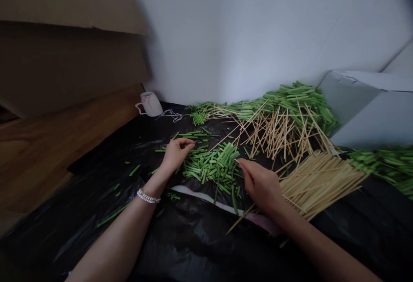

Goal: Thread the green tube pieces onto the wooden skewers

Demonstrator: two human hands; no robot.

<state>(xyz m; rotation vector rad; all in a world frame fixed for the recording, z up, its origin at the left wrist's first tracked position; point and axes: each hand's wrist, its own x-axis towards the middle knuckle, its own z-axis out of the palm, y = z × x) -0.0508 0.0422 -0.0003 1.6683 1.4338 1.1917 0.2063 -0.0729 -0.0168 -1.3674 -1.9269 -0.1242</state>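
Note:
A loose heap of short-cut green stems (213,163), looking like garlic scapes, lies between my two hands. At its left edge is my left hand (177,153), thumb and fingertips pinched together; whatever they hold is too small to make out. My right hand (262,185) is closed on a thin bamboo skewer (238,161), whose pale tip points left toward the heap. Just right of that hand lies a thick pile of bare bamboo skewers (322,183). Behind the heap, many skewers threaded with green stem pieces (290,101) are stacked against the wall.
Black plastic sheeting (180,239) covers the work surface. A white mug (151,104) stands at the back left beside a tangled white cord (174,115). Cardboard (71,54) rises at the left, a pale box (371,105) at the right. More green stems (387,165) lie far right.

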